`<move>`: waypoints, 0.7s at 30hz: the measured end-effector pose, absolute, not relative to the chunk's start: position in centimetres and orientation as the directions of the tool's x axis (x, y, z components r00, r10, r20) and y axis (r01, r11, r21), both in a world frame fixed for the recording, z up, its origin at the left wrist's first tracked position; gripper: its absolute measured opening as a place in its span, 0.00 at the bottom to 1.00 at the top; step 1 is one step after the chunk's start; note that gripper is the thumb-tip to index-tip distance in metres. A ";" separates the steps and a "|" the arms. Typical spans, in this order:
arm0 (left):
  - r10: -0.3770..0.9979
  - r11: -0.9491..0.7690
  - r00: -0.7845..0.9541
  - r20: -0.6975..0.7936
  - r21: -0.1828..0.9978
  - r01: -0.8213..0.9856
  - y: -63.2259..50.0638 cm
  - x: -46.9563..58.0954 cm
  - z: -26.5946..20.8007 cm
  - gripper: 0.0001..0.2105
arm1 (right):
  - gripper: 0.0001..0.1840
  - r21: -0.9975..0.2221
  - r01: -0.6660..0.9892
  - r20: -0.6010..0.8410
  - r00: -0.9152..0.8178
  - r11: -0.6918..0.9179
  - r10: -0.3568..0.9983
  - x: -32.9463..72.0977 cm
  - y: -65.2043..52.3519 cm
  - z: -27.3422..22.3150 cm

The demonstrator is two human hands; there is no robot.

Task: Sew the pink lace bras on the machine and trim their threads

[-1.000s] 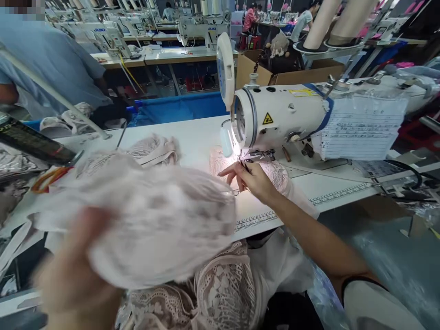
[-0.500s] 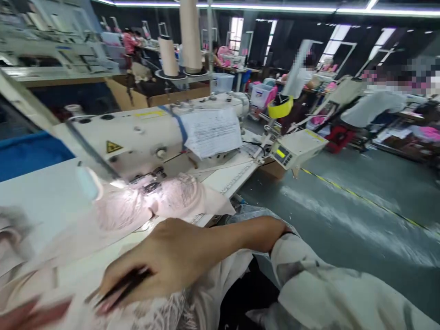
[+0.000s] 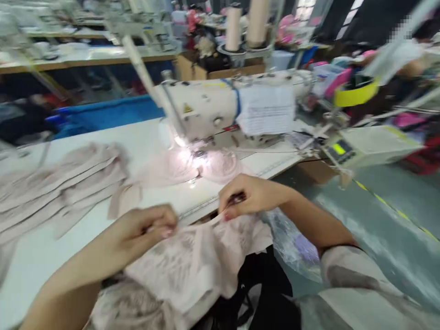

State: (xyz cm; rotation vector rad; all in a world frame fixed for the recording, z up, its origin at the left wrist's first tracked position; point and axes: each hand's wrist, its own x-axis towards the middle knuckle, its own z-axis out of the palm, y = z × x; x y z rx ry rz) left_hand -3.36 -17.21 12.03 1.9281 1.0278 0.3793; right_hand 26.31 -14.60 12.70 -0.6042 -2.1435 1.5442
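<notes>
A pale pink lace bra [image 3: 178,261] hangs over the person's lap, its upper edge stretched between both hands. My left hand [image 3: 147,233] pinches that edge on the left, fingers closed. On the right, my right hand [image 3: 254,195] grips the same edge between thumb and fingers. Something dark shows inside the right palm, too blurred to name. Behind the hands, another pink lace bra [image 3: 220,165] lies under the lit needle area of the white sewing machine [image 3: 202,107].
Stacked pink lace pieces [image 3: 82,178] lie on the white table [image 3: 30,275] at left. A control box [image 3: 371,146] juts out at right, and a clear plastic bag [image 3: 292,243] hangs below the table edge. Thread cones [image 3: 233,28] stand behind the machine. Co-workers are farther back.
The view has swung left. My right hand, earlier low over the fabric with black snips, has come up to the bra's edge. My left hand now grips that edge too.
</notes>
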 end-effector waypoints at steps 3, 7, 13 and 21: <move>0.672 -0.150 0.700 -0.241 0.882 0.447 -16.5 -2.4 12.6 0.09 | 0.15 -0.971 0.159 -0.019 -0.792 0.176 0.610 26.2 -14.0 11.4; 0.756 -0.034 0.636 -0.155 0.961 0.275 -16.1 -2.2 11.4 0.08 | 0.14 -0.973 0.201 -0.099 -0.813 0.116 0.574 26.0 -13.8 10.7; 0.788 0.438 0.554 -0.269 0.877 -0.196 -18.1 -1.3 7.9 0.22 | 0.21 -0.999 0.023 0.008 -0.822 0.047 0.569 26.0 -13.9 8.4; 0.776 0.545 0.568 -0.274 0.746 -0.384 -21.1 0.6 4.5 0.26 | 0.30 -0.895 -0.298 0.012 -0.760 -0.332 0.650 24.9 -16.7 3.4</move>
